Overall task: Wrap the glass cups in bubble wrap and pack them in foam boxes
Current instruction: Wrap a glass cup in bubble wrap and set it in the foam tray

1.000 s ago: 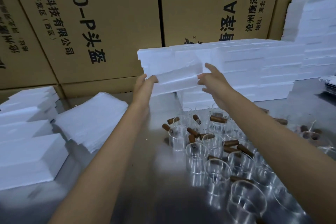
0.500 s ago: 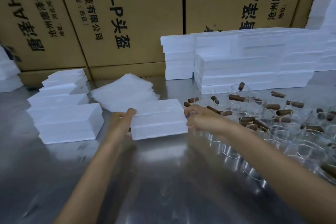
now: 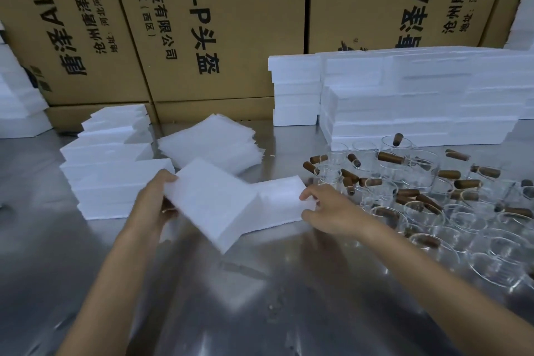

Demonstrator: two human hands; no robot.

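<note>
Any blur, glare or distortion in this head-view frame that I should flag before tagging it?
Head view: the foam lid in the left hand is smeared by motion blur; the steel table throws patchy glare; the glass cups dissolve into highlights, rims hard to separate; wide-angle bowing leans the cardboard cartons; the right hand is fairly sharp.

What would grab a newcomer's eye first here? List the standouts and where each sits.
At centre, the left hand lifts a white foam box lid off the white foam box base, which the right hand steadies on the shiny metal table. To the right lies a crowd of clear glass cups with brown wooden handles. Behind them stands a stack of white foam boxes against big printed cardboard cartons.
</note>
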